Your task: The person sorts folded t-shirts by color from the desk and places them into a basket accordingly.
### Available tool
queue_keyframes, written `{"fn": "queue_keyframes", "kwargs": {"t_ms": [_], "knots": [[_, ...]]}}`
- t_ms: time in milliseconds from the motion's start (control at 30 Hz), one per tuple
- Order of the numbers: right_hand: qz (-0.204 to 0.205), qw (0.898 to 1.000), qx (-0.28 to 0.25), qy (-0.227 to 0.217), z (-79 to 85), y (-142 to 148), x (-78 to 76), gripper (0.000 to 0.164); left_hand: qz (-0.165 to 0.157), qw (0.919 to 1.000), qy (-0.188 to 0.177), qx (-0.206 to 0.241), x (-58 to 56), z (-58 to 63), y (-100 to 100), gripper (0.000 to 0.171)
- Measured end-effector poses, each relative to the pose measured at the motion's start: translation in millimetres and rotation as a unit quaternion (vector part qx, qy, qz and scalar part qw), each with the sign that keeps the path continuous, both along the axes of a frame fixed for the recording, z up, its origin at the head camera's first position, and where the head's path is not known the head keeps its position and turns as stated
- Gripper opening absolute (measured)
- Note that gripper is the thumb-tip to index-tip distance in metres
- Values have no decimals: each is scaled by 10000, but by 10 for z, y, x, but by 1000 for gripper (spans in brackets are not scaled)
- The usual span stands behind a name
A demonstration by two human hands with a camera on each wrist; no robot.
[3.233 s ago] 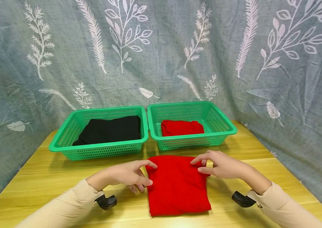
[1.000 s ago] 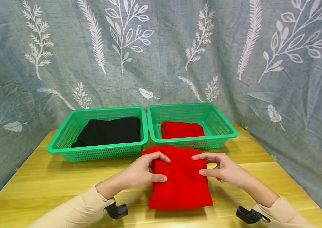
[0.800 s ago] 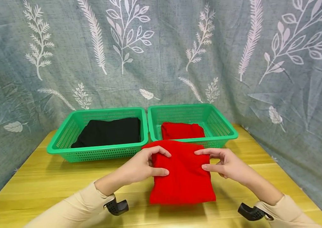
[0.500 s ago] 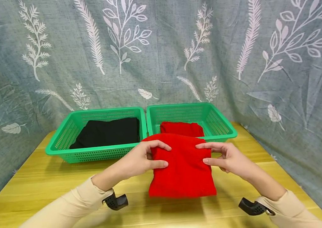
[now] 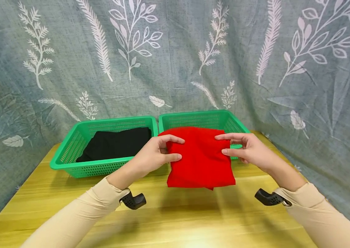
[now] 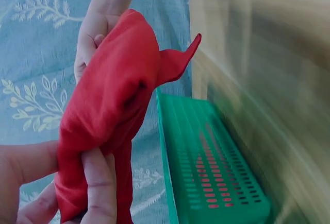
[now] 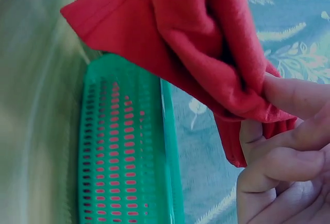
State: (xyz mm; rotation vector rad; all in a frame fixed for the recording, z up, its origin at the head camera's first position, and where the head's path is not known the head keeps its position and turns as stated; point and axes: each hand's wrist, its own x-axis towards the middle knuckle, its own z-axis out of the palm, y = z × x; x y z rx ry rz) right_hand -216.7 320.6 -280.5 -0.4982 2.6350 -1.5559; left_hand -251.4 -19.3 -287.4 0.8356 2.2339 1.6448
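A folded red garment point(image 5: 201, 162) hangs in the air between my two hands, in front of and partly over the right green basket point(image 5: 193, 119). Its left edge is pinched by my left hand point(image 5: 153, 153), thumb and forefinger on the near face. The opposite edge is held the same way by my right hand point(image 5: 250, 148). In the left wrist view the garment point(image 6: 111, 90) shows thick rolled layers with a loose flap jutting out. From the right wrist view a corner of the garment point(image 7: 103, 20) sticks out beside the folds.
The left green basket point(image 5: 69, 167) stands beside the right one and contains folded black clothing point(image 5: 119, 141). Red shows through the slots of the right basket point(image 7: 118, 157); its inside is mostly hidden. A wooden table point(image 5: 193, 220) lies below, with a leaf-patterned curtain point(image 5: 175, 51) behind.
Both hands took hold of the red garment, raised it off the table and moved it forward toward the right basket. It now hides the red cloth inside. The baskets stayed in place.
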Motion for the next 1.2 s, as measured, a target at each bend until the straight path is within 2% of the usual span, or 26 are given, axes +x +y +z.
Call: {"fn": "queue_keyframes", "kwargs": {"t_ms": [333,533,767,1033,1200], "knots": [[-45,9999,38,-133,83,30,-329,46,309,9994,-135,-75,-307,52,68,45],[-60,9998,179,-66,187,41,-500,48,490,9983,-327,10,-484,72,99,44],[-310,9993,213,-90,280,47,-703,48,714,9963,-469,101,-656,100,208,42],[-572,9979,272,-136,269,69,-921,47,869,9952,-424,130,-838,118,328,45],[-661,9976,157,-133,279,75,-983,45,929,9943,-440,269,-939,93,398,45]]}}
